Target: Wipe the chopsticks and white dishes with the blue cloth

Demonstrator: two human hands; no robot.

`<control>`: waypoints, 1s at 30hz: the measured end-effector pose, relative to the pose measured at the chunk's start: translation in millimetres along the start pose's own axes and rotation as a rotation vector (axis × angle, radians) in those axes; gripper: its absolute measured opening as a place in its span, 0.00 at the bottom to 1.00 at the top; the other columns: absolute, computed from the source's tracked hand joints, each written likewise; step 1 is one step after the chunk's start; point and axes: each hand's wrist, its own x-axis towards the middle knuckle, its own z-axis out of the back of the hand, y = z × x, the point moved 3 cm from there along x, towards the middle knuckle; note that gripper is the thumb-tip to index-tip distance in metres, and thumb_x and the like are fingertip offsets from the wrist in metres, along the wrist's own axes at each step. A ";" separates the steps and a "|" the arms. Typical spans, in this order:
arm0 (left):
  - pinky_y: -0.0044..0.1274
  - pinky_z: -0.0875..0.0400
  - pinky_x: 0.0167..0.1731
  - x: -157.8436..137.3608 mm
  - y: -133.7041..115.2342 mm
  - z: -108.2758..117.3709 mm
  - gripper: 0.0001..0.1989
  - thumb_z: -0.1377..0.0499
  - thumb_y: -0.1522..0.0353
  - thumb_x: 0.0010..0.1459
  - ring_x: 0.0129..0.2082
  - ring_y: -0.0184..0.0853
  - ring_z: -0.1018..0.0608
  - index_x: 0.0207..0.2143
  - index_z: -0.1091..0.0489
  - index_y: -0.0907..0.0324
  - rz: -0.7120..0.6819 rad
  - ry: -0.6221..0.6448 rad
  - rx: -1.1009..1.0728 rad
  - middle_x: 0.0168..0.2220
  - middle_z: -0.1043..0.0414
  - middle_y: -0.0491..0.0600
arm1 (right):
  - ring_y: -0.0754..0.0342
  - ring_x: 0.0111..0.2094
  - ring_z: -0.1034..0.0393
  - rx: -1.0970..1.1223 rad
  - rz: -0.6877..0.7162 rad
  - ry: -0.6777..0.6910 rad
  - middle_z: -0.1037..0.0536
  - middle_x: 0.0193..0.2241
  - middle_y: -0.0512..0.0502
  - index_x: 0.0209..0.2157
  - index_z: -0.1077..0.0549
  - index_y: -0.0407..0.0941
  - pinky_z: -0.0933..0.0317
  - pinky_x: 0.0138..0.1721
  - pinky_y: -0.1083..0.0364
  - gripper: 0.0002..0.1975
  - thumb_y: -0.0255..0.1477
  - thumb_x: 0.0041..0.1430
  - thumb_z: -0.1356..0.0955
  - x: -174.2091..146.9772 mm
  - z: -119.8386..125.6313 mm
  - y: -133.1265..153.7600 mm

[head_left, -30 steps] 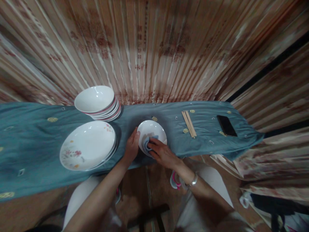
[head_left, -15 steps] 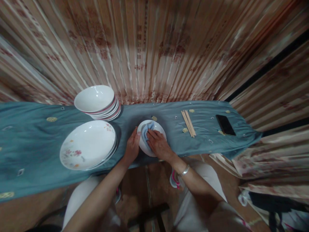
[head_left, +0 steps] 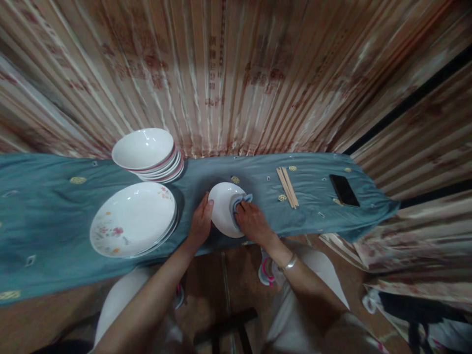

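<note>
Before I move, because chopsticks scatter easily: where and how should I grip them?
I'd probably pinch the chopsticks across their middle from above with the right hand, the nearer one, once it's free of the blue cloth: they're thin, lying flat and close together.

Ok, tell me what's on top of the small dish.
On the dish, at its right side, is a cloth, partly hidden by the right hand; the left hand holds the left rim. The surface beneath the cloth can't be seen.

Likely a home, though the dim light blurs detail — printed curtains (head_left: 214,118) behind a cloth-draped surface (head_left: 306,219) bearing bowls (head_left: 145,150), plates (head_left: 138,216), a small dish (head_left: 223,211) and chopsticks (head_left: 286,188).
</note>
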 end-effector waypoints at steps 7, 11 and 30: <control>0.35 0.44 0.61 1.9 2.8 -0.4 0.27 0.54 0.54 0.62 0.58 0.42 0.33 0.53 0.31 0.61 -0.020 -0.017 -0.003 0.55 0.30 0.53 | 0.46 0.39 0.28 -0.028 -0.017 0.141 0.23 0.35 0.36 0.38 0.29 0.40 0.36 0.40 0.51 0.09 0.29 0.64 0.38 -11.7 14.7 3.2; 0.34 0.42 0.60 2.1 5.4 -0.3 0.27 0.54 0.54 0.62 0.58 0.42 0.32 0.53 0.32 0.60 -0.009 -0.006 -0.011 0.55 0.31 0.53 | 0.48 0.40 0.26 0.073 0.023 0.207 0.22 0.36 0.40 0.39 0.28 0.41 0.37 0.39 0.54 0.10 0.32 0.64 0.37 -16.0 23.3 7.1; 0.34 0.45 0.61 3.9 8.9 -0.2 0.28 0.57 0.55 0.63 0.58 0.40 0.32 0.54 0.33 0.63 -0.066 0.007 -0.013 0.56 0.31 0.54 | 0.50 0.57 0.38 0.680 0.242 -0.110 0.31 0.54 0.39 0.57 0.38 0.44 0.42 0.59 0.48 0.20 0.25 0.63 0.39 -1.5 14.9 37.9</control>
